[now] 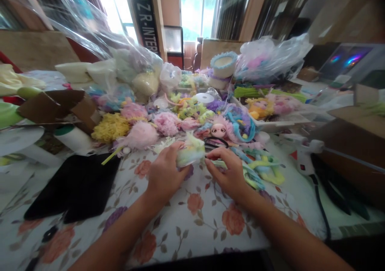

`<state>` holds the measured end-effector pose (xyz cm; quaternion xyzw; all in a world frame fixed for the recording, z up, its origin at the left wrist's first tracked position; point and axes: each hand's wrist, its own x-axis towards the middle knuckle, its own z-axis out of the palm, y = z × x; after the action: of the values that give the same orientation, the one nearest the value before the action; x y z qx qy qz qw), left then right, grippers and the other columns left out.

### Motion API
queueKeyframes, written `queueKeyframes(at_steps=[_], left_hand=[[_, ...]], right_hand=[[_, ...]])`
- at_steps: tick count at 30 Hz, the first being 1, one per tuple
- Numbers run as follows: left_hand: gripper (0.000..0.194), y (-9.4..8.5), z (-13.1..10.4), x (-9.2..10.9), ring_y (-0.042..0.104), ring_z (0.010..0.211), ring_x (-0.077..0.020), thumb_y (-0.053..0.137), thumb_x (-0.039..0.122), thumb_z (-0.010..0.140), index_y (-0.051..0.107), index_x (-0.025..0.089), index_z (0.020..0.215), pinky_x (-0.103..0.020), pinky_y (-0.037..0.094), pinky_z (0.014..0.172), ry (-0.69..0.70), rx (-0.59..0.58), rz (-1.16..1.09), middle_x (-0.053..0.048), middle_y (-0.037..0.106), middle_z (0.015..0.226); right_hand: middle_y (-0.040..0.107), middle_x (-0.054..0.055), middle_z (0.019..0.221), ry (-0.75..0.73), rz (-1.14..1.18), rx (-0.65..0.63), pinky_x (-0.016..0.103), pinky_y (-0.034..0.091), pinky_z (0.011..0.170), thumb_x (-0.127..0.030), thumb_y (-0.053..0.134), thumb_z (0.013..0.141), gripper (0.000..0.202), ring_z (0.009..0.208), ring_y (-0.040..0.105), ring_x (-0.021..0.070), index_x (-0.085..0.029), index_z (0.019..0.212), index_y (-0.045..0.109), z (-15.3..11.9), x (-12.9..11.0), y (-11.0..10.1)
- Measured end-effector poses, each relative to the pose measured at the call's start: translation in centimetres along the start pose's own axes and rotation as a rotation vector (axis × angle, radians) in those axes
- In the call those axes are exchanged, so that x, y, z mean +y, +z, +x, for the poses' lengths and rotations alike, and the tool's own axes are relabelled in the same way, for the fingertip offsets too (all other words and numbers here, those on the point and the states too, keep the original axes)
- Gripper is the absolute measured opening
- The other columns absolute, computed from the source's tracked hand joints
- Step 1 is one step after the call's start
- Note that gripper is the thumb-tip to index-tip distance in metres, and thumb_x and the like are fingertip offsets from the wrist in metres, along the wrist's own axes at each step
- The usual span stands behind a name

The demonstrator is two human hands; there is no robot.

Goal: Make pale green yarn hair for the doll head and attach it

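My left hand (167, 167) is wrapped round a soft pale yellow-green and bluish bundle (191, 150) above the flowered cloth. Just to its right, my right hand (226, 170) has its thumb and fingers pinched together at the bundle's right side; what lies between the fingertips is too small to name. A doll head with a painted face and pink hair (218, 130) lies behind my right hand. Pastel green and blue strips (264, 167) lie on the cloth to the right of that hand.
Behind the hands are a yellow fluffy clump (110, 127), pink tufts (141, 135) and plastic bags. A black flat object (87, 187) lies left. At right are a glue gun (305, 158) with a cord and a cardboard box (355, 142).
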<state>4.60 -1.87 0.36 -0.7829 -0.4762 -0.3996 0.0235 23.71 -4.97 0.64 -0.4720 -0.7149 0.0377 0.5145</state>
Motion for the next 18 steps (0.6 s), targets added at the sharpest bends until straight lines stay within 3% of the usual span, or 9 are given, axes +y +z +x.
queueKeyframes(at_steps=[4,8,14,18], left_hand=[[0.042,0.1,0.0,0.0,0.066,0.104,-0.0274,0.066,0.032,0.081,0.056,0.020,0.119,-0.035,0.054,0.086,0.149,0.012,0.024,-0.010,0.070,0.114],[0.038,0.2,-0.1,0.2,0.065,0.104,-0.0279,0.063,0.027,0.083,0.057,0.017,0.119,-0.036,0.054,0.085,0.279,0.017,0.029,-0.012,0.070,0.114],[0.039,0.1,-0.1,0.4,0.065,0.103,-0.0260,0.065,0.023,0.081,0.059,0.016,0.118,-0.035,0.054,0.088,0.281,0.026,-0.045,-0.011,0.070,0.111],[0.041,-0.1,0.0,0.4,0.064,0.103,-0.0256,0.067,0.021,0.079,0.059,0.014,0.119,-0.034,0.053,0.089,0.319,0.056,-0.037,-0.011,0.070,0.112]], right_hand=[[0.067,0.007,0.090,-0.136,-0.046,-0.024,0.035,0.053,0.076,-0.021,0.065,0.085,0.012,0.087,0.063,0.0210,-0.021,0.097,0.063,-0.2,-0.3,0.2],[0.068,0.007,0.090,-0.238,-0.075,0.009,0.038,0.053,0.076,-0.015,0.063,0.085,0.016,0.086,0.062,0.0210,-0.023,0.098,0.066,-0.1,-0.9,0.1],[0.068,0.005,0.082,-0.362,-0.073,-0.035,0.035,0.054,0.072,-0.011,0.064,0.083,0.013,0.076,0.059,0.0187,-0.023,0.086,0.067,-0.3,-1.3,-0.1],[0.068,0.007,0.091,-0.360,-0.105,0.013,0.038,0.053,0.075,-0.014,0.067,0.081,0.018,0.083,0.060,0.0204,-0.022,0.098,0.068,-0.4,-1.2,-0.2]])
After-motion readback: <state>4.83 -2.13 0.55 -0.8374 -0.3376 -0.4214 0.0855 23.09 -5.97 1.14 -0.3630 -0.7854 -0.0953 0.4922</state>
